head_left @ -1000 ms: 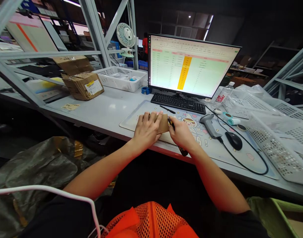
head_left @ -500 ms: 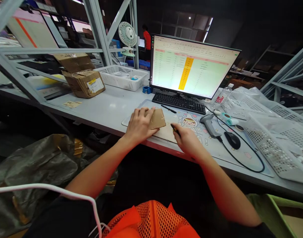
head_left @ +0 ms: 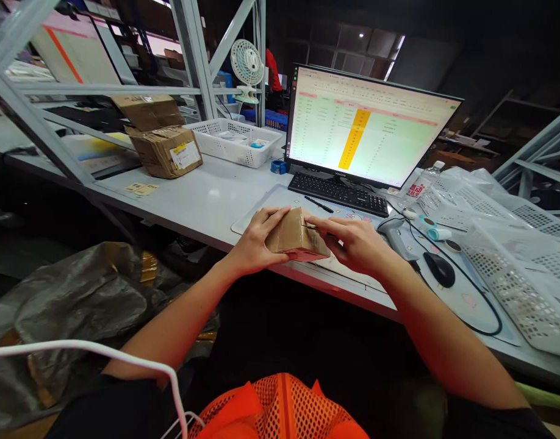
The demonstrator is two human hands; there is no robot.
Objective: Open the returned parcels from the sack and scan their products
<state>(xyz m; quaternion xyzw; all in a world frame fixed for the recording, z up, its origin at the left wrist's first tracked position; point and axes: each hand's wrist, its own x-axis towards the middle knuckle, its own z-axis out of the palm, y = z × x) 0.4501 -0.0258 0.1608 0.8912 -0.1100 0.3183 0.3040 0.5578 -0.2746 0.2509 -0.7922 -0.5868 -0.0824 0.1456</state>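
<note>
A small taped cardboard box is tilted up at the front edge of the desk mat. My left hand is closed around its left side, thumb along the bottom. From the right, my right hand grips a dark, thin box cutter, mostly hidden by the fingers. Its tip is at the box's upper taped edge. Behind the hands, a black pen lies on the illustrated desk mat.
A keyboard and monitor stand behind. To the right are a scanner, a mouse, a cable and white baskets. An opened carton and white tray sit at left, beside a metal frame.
My right hand has moved left, bringing the box cutter from beside the box to its taped edge. The box has been tilted and turned in my left hand. The view has shifted slightly.
</note>
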